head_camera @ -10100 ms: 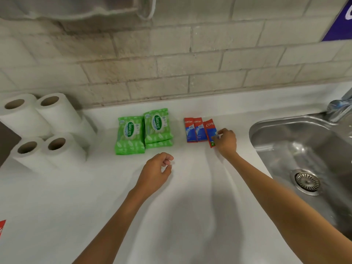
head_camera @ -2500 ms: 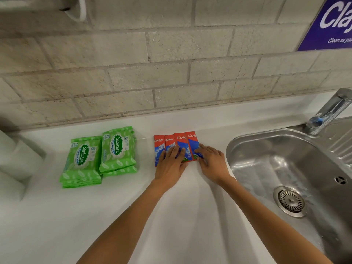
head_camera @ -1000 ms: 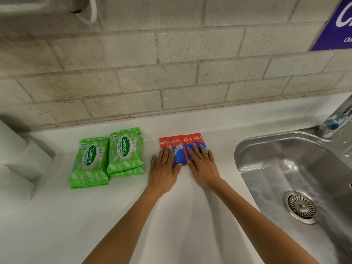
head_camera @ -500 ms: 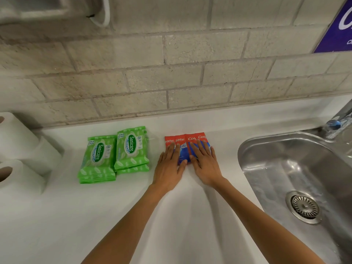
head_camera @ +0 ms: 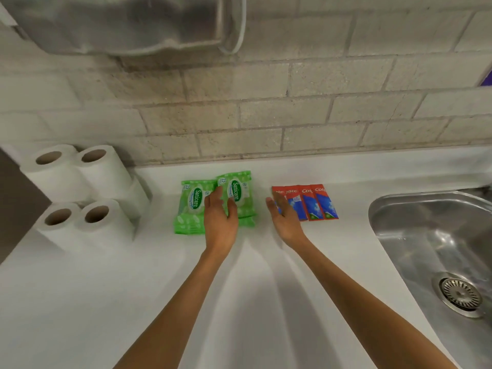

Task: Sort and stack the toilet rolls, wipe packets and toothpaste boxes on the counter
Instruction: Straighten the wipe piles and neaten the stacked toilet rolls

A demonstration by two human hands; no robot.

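Note:
Several white toilet rolls (head_camera: 87, 198) stand stacked upright at the counter's left end. Two stacks of green wipe packets (head_camera: 191, 206) lie side by side by the wall. My left hand (head_camera: 221, 217) hovers over the gap between those stacks, fingers straight and relaxed. Several red and blue toothpaste boxes (head_camera: 316, 203) lie flat in a row to the right. My right hand (head_camera: 285, 217) is open, palm turned inward, at the left edge of that row and covering part of the leftmost box.
The white counter (head_camera: 239, 302) runs along a brick wall. A steel sink (head_camera: 436, 251) with a drain sits at the right. A grey dispenser (head_camera: 127, 22) hangs on the wall above the rolls.
Both hands have left the toothpaste boxes and moved left: the left hand now over the wipe packets, the right at the row's left edge. The view has shifted left, showing the rolls.

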